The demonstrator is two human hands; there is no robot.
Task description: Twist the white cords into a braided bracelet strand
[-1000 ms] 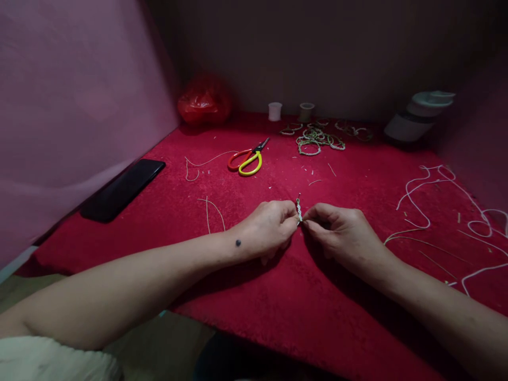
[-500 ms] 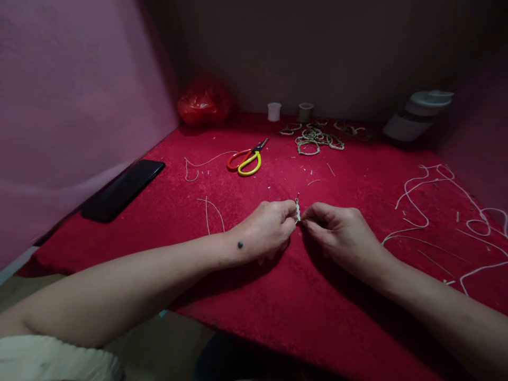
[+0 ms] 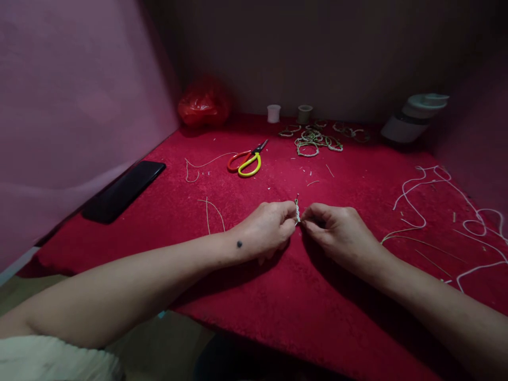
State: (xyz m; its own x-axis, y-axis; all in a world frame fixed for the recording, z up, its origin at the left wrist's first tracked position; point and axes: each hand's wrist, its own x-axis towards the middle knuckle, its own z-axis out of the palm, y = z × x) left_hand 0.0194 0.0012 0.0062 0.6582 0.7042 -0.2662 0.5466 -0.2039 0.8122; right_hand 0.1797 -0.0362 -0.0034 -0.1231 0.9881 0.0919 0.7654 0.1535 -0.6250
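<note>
Between my two hands, near the middle of the red cloth, stands a short knotted cord [image 3: 297, 212], white and green, with a small loop at its far end by a pin-like tip. My left hand [image 3: 273, 225] pinches its left side between thumb and forefinger, the other fingers curled under. On the lower right, my right hand [image 3: 333, 227] has thumb and fingertips pressed together at the cord's near end. The strand ends inside both pinches are mostly hidden. Tan and green strands [image 3: 400, 235] come out beside my right wrist.
Red-and-yellow scissors [image 3: 250, 161] lie beyond my hands. Finished-looking cord rings [image 3: 307, 149], two spools [image 3: 273, 114], a red plastic bag [image 3: 204, 108] and a bottle [image 3: 413, 121] stand behind. A black phone [image 3: 125, 190] lies left; loose white cord [image 3: 420, 211] spreads right.
Both hands keep almost the same pinch on the knotted cord. The whole view has shifted very slightly; nothing was taken up or let go.
</note>
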